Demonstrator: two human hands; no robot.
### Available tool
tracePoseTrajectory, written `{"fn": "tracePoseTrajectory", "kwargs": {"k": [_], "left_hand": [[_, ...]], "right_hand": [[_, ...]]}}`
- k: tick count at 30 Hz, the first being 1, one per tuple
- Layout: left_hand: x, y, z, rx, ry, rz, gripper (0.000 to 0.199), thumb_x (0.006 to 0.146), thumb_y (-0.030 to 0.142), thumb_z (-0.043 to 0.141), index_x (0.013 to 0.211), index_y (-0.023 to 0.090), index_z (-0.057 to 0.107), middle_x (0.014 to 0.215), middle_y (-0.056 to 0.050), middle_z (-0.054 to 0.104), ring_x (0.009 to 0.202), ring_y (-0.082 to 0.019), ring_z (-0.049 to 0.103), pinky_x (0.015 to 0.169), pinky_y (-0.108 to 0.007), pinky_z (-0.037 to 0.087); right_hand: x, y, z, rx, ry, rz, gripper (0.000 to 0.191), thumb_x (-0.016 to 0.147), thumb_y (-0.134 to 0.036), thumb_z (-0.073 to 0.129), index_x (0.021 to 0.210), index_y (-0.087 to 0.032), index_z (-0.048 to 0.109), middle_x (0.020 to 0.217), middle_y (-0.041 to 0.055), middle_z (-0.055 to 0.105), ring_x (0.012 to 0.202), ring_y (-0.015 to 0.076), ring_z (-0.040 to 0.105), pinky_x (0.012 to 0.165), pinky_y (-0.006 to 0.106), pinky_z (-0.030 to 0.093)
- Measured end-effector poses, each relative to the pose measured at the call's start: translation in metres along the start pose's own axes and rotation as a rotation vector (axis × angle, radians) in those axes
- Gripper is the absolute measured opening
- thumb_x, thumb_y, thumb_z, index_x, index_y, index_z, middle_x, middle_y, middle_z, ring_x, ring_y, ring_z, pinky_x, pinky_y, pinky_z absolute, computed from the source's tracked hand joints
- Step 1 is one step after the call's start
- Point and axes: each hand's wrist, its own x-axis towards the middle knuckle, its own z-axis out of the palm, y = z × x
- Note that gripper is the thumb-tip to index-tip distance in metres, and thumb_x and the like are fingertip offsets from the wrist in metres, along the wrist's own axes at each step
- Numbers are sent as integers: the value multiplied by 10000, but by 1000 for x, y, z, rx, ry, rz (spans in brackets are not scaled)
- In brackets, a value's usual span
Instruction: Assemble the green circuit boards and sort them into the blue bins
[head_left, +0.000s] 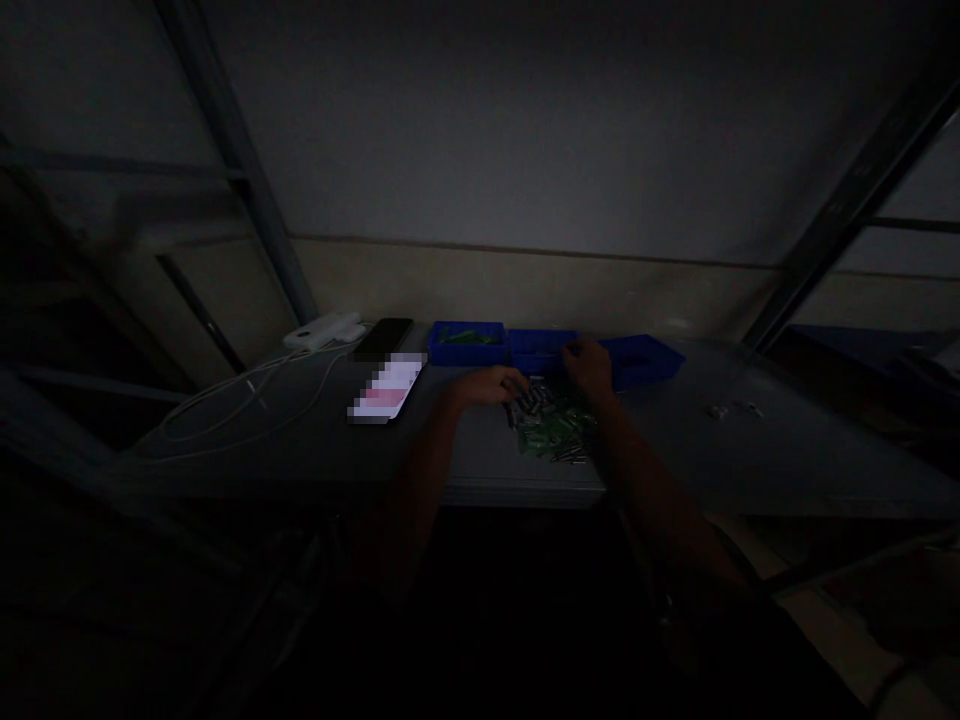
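A loose pile of small green and metallic pieces (555, 425) lies on the table in front of me; their exact kind is too dark to make out. My left hand (491, 386) is at the pile's upper left edge, fingers bent together over the pieces. Over the right side of the middle blue bin (536, 362) is my right hand (590, 368), its fingers drawn into a pinch. What either hand holds, if anything, is too small and dim to see.
Left of the middle bin stands a blue bin (466, 352) with green pieces; another blue bin (645, 362) is on the right. A lit phone (390, 388), a dark flat object (384, 338) and a white power strip (322, 331) with cables lie left. Small bits (718, 411) lie right.
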Motion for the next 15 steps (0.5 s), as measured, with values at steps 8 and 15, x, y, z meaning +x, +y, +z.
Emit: {"fn": "tracePoseTrajectory", "kwargs": {"k": [8,15], "left_hand": [[-6,-12,-15,36,27,8,425,554,24,431,885,181,647,809,-39,691,729,-145,641,611,-221,471],[-10,-5,-18,158,-131,-91,272,637,165,590,897,152,670,892,-46,694,829,-171,625,705,-235,449]], "right_hand": [[0,-3,-1,70,-33,-42,282,788,-321,520,911,-142,699,922,133,688,860,235,632,769,327,448],[-6,-19,-7,106,-109,-88,274,804,-289,503,918,-132,696,914,98,698,822,188,637,747,266,445]]}}
